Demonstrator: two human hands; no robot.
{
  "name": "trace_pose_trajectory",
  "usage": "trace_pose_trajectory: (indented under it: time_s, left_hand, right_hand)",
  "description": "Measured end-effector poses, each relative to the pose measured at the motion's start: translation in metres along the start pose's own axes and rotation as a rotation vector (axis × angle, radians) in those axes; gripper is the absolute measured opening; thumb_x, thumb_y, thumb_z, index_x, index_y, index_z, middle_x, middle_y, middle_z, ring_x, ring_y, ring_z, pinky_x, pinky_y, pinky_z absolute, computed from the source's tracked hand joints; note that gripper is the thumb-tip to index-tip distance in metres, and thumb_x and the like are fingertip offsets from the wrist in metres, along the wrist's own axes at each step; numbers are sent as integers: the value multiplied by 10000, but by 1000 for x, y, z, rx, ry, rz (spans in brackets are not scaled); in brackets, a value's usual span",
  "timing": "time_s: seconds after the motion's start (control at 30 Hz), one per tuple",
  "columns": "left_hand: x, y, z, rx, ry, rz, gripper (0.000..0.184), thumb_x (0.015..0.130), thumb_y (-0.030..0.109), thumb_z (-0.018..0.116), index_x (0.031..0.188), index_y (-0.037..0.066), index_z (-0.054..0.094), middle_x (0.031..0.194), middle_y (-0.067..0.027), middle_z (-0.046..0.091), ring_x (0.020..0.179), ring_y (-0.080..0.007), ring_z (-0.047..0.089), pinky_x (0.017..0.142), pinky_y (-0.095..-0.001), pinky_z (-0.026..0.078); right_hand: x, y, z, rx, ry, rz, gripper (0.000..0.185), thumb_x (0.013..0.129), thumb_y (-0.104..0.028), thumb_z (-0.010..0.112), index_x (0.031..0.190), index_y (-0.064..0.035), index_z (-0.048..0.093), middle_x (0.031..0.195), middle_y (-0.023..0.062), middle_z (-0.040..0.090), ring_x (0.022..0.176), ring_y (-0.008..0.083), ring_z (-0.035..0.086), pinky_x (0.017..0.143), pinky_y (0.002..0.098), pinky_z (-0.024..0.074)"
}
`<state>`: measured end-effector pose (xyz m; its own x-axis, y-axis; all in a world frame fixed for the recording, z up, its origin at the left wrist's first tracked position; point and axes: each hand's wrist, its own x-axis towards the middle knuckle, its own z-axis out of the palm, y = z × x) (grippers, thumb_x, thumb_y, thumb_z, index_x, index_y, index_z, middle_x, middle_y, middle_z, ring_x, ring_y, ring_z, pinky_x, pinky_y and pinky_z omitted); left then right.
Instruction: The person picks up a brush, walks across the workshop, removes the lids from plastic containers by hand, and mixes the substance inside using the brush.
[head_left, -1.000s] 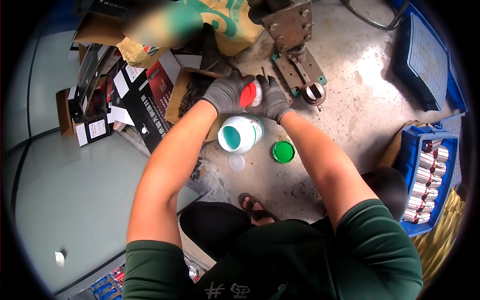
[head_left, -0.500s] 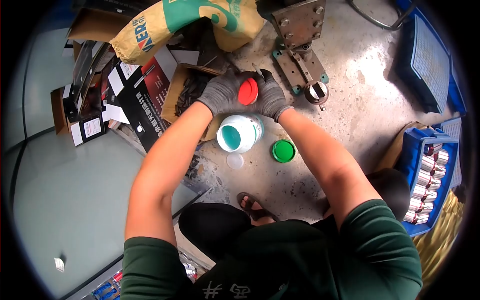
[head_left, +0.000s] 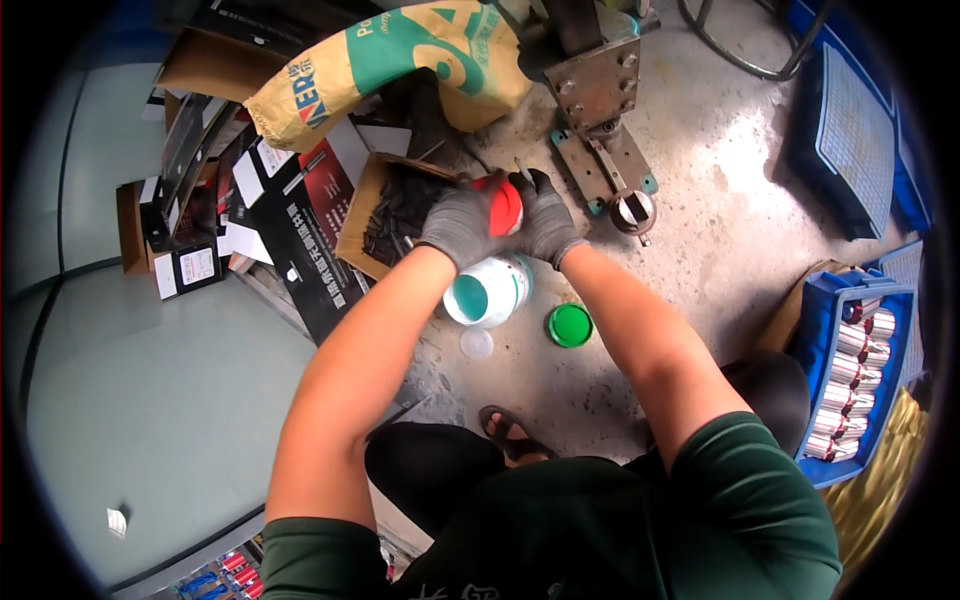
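Note:
Between my two gloved hands is a container with a round red lid; its body is mostly hidden. My left hand is closed at the lid's left side, its fingers blurred across the red. On the other side my right hand is closed around the container. A thin pointed piece shows by the right fingertips; I cannot tell whether it is held. Just below my hands, a white jar is open and tilted toward me, teal inside. Near it lie a translucent disc and a green lid.
An open carton of dark metal parts sits left of my hands, beside printed boxes. Beyond is a yellow-green sack. A bolted metal stand rises ahead. At right, a blue crate holds several silver cylinders.
The view has tilted, so everything sits lower in it. My left fingers have moved across the red lid and are now blurred. The container stays between my hands.

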<state>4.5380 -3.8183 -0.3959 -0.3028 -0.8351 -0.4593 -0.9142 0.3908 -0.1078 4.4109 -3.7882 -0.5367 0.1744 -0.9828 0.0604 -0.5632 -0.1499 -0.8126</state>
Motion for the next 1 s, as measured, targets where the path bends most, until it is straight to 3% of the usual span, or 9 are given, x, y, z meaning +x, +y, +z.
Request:
trace_pose_trajectory:
  time_s: [0.17, 0.3, 0.37, 0.47, 0.57, 0.67, 0.83, 0.97, 1.0]
  left_hand:
    - [8, -21, -14, 134, -93, 413, 889, 761, 398, 837, 1534, 318, 406, 1462, -279, 470, 1168, -467, 637, 970, -501, 552]
    - [9, -12, -25, 20, -121, 332, 760, 756, 496, 810, 1403, 230, 513, 1259, -253, 615, 1106, -441, 657, 952, -511, 553]
    - [7, -6, -17, 0, -93, 195, 766, 742, 527, 793, 1372, 185, 523, 1244, -257, 632, 1115, -437, 655, 962, -497, 550]
    - [1, 13, -32, -64, -83, -16, 836, 688, 568, 796, 1343, 119, 535, 1302, -260, 631, 1164, -413, 648, 1007, -467, 530]
    - [-1, 14, -10, -96, 62, -190, 876, 652, 561, 822, 1327, 77, 545, 1239, -256, 672, 1125, -392, 674, 995, -461, 536]
    - [15, 6, 12, -274, -70, -484, 943, 657, 543, 810, 1408, 67, 495, 1298, -235, 656, 1157, -397, 656, 1001, -452, 534]
    - [8, 14, -3, -40, -78, -120, 885, 805, 478, 701, 1546, 109, 387, 1437, -272, 545, 1130, -467, 648, 995, -482, 537]
    - [1, -4, -14, 298, -111, 265, 952, 762, 385, 807, 1559, 123, 358, 1361, -352, 529, 1131, -463, 644, 976, -487, 546]
    - [3, -2, -18, 253, -123, 252, 885, 757, 327, 819, 1517, 105, 425, 1287, -298, 595, 1109, -443, 659, 942, -478, 564]
  right_hand:
    - [3, -12, -7, -94, -76, 12, 1162, 568, -657, 857, 1488, -68, 460, 1488, 197, 514, 1416, 405, 422, 1213, 417, 344]
    - [0, -19, -25, -13, -144, -53, 1195, 538, -624, 892, 1482, -37, 452, 1485, 224, 502, 1394, 442, 412, 1189, 440, 375]
    - [-8, -18, -26, 124, -39, 69, 1096, 596, -628, 857, 1473, -80, 493, 1447, 278, 518, 1309, 425, 539, 1133, 447, 446]
    - [-2, -9, -8, 61, 10, 30, 1161, 559, -590, 893, 1496, -57, 462, 1439, 321, 494, 1266, 464, 572, 1052, 471, 516]
    - [-5, -12, -16, 81, -49, 89, 1194, 547, -589, 896, 1514, -55, 444, 1466, 314, 472, 1282, 468, 568, 1067, 472, 505]
    - [-8, -14, -20, 96, -48, 90, 1196, 555, -587, 893, 1524, -56, 436, 1475, 314, 460, 1278, 470, 568, 1068, 474, 503]
    - [-8, -8, -19, 108, -43, 82, 1193, 557, -590, 894, 1518, -48, 437, 1475, 323, 457, 1304, 475, 540, 1088, 475, 482]
    - [-14, -19, -28, 195, -110, 121, 1211, 573, -605, 896, 1530, -43, 412, 1505, 349, 423, 1367, 485, 482, 1144, 471, 432]
    - [-15, -19, -27, 176, -93, 118, 1207, 573, -606, 895, 1528, -45, 414, 1501, 347, 429, 1364, 484, 485, 1143, 470, 434]
